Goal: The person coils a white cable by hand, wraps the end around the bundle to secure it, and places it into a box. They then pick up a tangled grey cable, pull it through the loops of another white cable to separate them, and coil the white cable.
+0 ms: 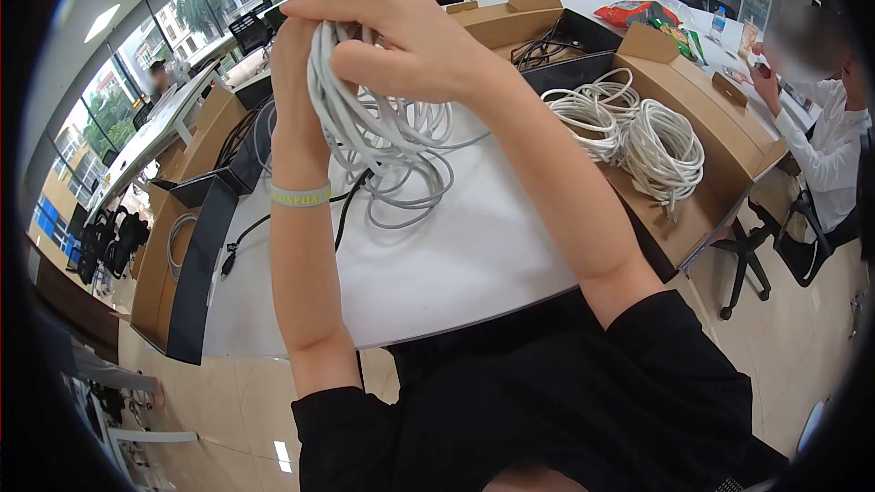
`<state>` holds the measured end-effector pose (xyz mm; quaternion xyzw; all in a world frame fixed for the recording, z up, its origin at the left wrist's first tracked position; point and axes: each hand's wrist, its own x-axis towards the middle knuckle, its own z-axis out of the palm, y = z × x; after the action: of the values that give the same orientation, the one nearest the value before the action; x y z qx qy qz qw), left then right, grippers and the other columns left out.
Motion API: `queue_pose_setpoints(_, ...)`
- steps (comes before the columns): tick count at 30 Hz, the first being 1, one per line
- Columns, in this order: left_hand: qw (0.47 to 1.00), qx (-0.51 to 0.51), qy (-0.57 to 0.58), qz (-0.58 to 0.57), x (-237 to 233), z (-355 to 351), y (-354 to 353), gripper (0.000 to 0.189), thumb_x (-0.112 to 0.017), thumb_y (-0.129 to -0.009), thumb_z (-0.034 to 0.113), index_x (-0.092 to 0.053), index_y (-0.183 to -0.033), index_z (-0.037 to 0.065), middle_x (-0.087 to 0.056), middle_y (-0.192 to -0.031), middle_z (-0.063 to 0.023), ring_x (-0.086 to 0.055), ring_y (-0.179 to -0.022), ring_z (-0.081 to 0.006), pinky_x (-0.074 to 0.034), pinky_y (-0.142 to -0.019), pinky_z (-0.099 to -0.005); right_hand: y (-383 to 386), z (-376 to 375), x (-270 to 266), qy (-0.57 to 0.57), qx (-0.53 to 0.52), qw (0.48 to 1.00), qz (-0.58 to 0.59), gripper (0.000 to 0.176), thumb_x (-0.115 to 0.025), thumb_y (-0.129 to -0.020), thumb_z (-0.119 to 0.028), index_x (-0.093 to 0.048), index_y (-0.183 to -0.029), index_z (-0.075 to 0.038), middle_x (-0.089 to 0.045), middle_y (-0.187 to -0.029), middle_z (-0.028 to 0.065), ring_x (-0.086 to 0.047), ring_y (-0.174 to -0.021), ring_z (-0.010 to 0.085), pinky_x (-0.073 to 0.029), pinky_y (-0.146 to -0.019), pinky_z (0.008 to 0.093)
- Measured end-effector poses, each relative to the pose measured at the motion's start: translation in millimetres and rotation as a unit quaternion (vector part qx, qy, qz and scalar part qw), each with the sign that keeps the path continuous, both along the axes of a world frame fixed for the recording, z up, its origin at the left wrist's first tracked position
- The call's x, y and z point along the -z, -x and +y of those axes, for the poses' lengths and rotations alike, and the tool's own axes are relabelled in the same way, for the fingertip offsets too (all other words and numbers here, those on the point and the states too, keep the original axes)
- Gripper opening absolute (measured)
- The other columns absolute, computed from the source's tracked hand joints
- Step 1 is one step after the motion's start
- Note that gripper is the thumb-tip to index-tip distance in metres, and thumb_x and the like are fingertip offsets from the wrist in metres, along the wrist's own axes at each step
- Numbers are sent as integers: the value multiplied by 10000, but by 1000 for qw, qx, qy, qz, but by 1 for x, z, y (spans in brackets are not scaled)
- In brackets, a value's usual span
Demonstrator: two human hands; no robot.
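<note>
Both my hands are raised above the white table [437, 282], around a looped bundle of grey cable [342, 118]. My left hand [296, 73], above a grey wristband with yellow letters [301, 194], supports the loops from the left side; its fingers are mostly hidden. Across the top lies my right hand [401, 32], closed over the bundle with its thumb against the strands. Loose turns of grey cable [424, 191] hang below and spread over the tabletop. Beside them runs a black cable [349, 205] with a dark plug [228, 261] at the left.
On the right, a cardboard box [665, 219] contains coils of white cable [665, 150]. Black cables [547, 50] fill a box behind it. Another open box [196, 282] stands at the left edge with a thin cable coil [178, 246]. A seated person [820, 137] is at the right.
</note>
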<state>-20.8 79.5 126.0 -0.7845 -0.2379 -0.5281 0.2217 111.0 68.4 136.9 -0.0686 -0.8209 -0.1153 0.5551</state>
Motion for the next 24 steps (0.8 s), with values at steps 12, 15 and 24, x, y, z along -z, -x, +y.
queue_pose_setpoints(12, 949, 227, 163, -147, -6, 4, 7, 199, -513, -817, 154, -593, -863, -23, -619, -775, -73, -562, -703, -110, -436, -637, -235, -10, -16, -5, 215, -65, 971, 77, 711, -526, -705, -359, -331, -1283, 5, -535, -1075, 213, -519, -999, 292, -395, -848, 347)
queue_pose_setpoints(15, 926, 238, 179, -230, -3, 5, 2, 245, -487, -833, 193, -604, -856, -21, -623, -760, -76, -563, -690, -105, -437, -605, -227, -17, 3, 0, 254, -65, 958, 113, 622, -529, -747, -332, -382, -1255, -4, -562, -1001, 149, -545, -899, 237, -418, -767, 321)
queue_pose_setpoints(24, 772, 434, 270, -377, -6, 11, 6, 338, -428, -832, 293, -560, -840, -19, -607, -800, -125, -585, -742, -190, -453, -723, -286, -8, 6, 10, 537, -259, 803, -24, 477, -483, -852, -421, -549, -968, 37, -604, -814, 87, -600, -722, 120, -493, -642, 233)
